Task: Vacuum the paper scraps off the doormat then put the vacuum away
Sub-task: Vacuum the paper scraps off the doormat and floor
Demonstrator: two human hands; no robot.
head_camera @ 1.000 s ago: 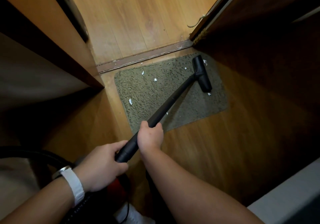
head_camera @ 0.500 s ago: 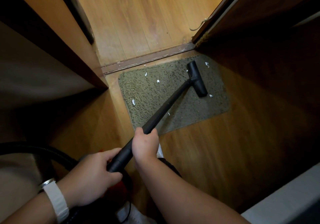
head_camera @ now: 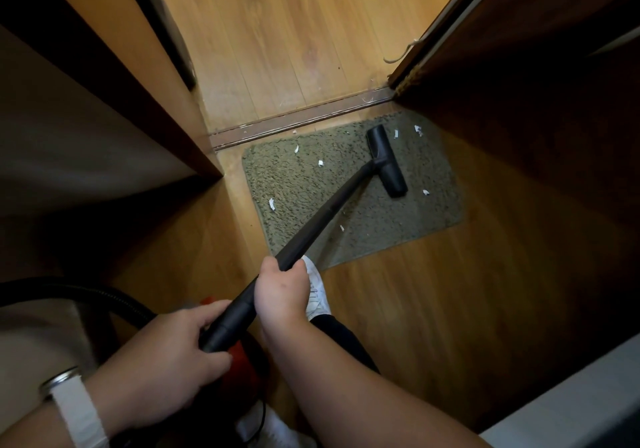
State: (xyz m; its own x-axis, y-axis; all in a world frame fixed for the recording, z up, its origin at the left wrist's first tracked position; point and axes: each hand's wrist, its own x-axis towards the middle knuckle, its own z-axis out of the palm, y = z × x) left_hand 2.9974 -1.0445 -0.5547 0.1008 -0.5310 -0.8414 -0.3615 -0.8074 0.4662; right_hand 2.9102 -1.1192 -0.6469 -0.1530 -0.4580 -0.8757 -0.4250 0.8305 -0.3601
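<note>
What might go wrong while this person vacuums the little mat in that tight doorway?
The nozzle head sits on the doormat with scraps on both sides, so a scrap near the right edge may be missed against the door. The mat is small and loose-looking; suction might drag or bunch it. The hose loops behind the left hand, and the white shoe stands near the wand, so tripping seems possible.
</note>
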